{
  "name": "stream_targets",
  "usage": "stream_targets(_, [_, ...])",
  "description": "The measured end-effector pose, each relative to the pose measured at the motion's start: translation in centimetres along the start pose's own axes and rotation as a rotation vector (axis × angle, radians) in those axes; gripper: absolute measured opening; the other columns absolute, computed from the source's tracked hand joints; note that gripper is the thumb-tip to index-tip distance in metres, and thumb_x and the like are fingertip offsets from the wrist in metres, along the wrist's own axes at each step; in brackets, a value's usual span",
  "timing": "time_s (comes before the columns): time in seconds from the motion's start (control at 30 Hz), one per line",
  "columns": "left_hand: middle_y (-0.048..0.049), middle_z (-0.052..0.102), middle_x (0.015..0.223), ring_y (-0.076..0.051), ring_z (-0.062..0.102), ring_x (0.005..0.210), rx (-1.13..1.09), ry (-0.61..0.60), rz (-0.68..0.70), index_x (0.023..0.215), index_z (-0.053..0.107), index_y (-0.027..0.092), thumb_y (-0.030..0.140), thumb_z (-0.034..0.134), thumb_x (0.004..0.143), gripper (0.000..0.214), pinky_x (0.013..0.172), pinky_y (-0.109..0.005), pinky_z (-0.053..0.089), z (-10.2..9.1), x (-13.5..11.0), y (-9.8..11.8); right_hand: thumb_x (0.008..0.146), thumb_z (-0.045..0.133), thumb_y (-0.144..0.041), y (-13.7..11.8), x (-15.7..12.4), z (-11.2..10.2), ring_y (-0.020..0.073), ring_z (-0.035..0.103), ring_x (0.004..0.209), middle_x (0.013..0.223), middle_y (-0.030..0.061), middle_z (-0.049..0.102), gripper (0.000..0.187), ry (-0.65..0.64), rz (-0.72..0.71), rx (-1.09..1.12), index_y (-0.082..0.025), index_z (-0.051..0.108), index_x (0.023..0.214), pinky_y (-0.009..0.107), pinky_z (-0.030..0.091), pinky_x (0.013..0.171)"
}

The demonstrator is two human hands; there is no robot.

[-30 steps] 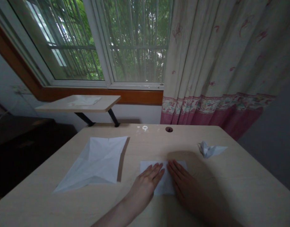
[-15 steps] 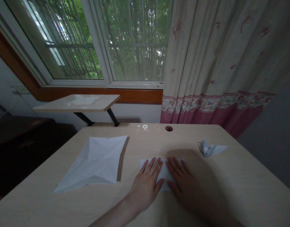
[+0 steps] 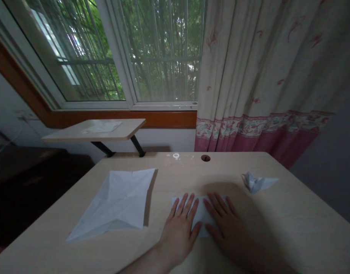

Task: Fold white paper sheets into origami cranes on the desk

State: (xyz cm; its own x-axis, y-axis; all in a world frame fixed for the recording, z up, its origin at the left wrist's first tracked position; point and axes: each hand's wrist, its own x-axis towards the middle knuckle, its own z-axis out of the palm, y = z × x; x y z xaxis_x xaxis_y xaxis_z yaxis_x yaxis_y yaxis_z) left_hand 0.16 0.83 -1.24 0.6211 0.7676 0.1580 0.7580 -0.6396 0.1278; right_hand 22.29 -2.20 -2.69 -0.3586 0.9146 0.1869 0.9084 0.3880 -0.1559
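Observation:
A small folded white paper (image 3: 202, 215) lies on the pale wooden desk (image 3: 277, 228) in front of me. My left hand (image 3: 181, 227) rests flat on its left part, fingers stretched out and slightly spread. On the paper's right part my right hand (image 3: 224, 222) lies flat too, in shadow, fingers spread. Most of the sheet is hidden under the two hands. Neither hand grips anything.
A large creased white sheet (image 3: 117, 203) lies on the desk to the left. A small folded paper figure (image 3: 257, 182) sits at the right. A cable hole (image 3: 205, 158) is near the far edge. Beyond are a small side table (image 3: 95, 131), a window and a curtain (image 3: 263, 72).
Both hands have slid forward over the small paper and their fingers have spread apart; less of the sheet shows now. The view has shifted slightly.

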Motion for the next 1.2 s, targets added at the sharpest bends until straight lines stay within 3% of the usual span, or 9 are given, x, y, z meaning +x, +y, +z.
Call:
stream_targets(0.13, [-0.0068,0.021,0.162,-0.029,0.021,0.150,-0.009,-0.066,0.053,0.157,0.018,0.023,0.038,0.040,0.104,0.060,0.119,-0.055,0.030,-0.5,-0.1,-0.6,0.097,0.050,-0.041,0.1,-0.2,0.7,0.0341,0.022,0.148,0.160,0.0090,0.026,0.061,0.029,0.026,0.004,-0.026,0.033,0.153,0.060,0.027,0.116])
stream_targets(0.33, [-0.0072,0.017,0.163,-0.027,0.018,0.150,-0.035,-0.068,0.085,0.158,0.010,0.022,0.040,0.040,0.104,0.065,0.120,-0.051,0.029,-1.0,-0.4,-1.0,0.097,0.050,-0.044,0.5,-0.5,1.7,0.0346,0.021,0.148,0.161,0.0111,0.023,0.063,0.030,0.080,0.055,-0.021,0.034,0.153,0.055,0.032,0.116])
stream_targets(0.6, [-0.0064,0.018,0.163,-0.032,0.019,0.150,-0.028,-0.061,0.073,0.159,0.008,0.025,0.042,0.040,0.104,0.066,0.119,-0.062,0.023,-0.8,-0.4,-0.9,0.096,0.051,-0.041,0.4,-0.3,0.7,0.0348,0.023,0.147,0.161,0.0117,0.024,0.064,0.022,0.001,0.010,-0.022,0.031,0.154,0.056,0.033,0.115])
stream_targets(0.77, [-0.0072,0.020,0.163,-0.035,0.021,0.149,-0.027,-0.039,0.042,0.158,0.009,0.029,0.044,0.042,0.102,0.067,0.116,-0.068,0.022,-0.7,-0.5,-0.8,0.097,0.050,-0.049,1.0,-0.3,-0.3,0.0339,0.024,0.147,0.161,0.0055,0.025,0.066,-0.010,-0.040,0.020,-0.031,0.024,0.156,0.056,0.033,0.115])
stream_targets(0.93, [-0.0101,0.009,0.165,-0.041,0.015,0.149,0.004,0.037,-0.017,0.158,0.014,0.033,0.050,0.048,0.099,0.070,0.114,-0.066,0.028,-0.2,-0.6,-0.9,0.097,0.050,-0.051,1.1,-0.2,-0.8,0.0369,0.017,0.149,0.162,0.0032,0.022,0.067,-0.023,-0.027,0.018,-0.035,0.021,0.156,0.059,0.031,0.115])
stream_targets(1.2, [-0.0125,0.015,0.164,-0.035,0.015,0.150,0.026,0.048,-0.009,0.159,0.007,0.023,0.055,0.041,0.100,0.075,0.117,-0.058,0.027,0.0,-0.8,-1.3,0.094,0.052,-0.053,1.4,-0.4,-0.1,0.0374,0.022,0.147,0.161,0.0105,0.026,0.073,-0.010,0.000,-0.034,-0.026,0.024,0.157,0.063,0.026,0.115])
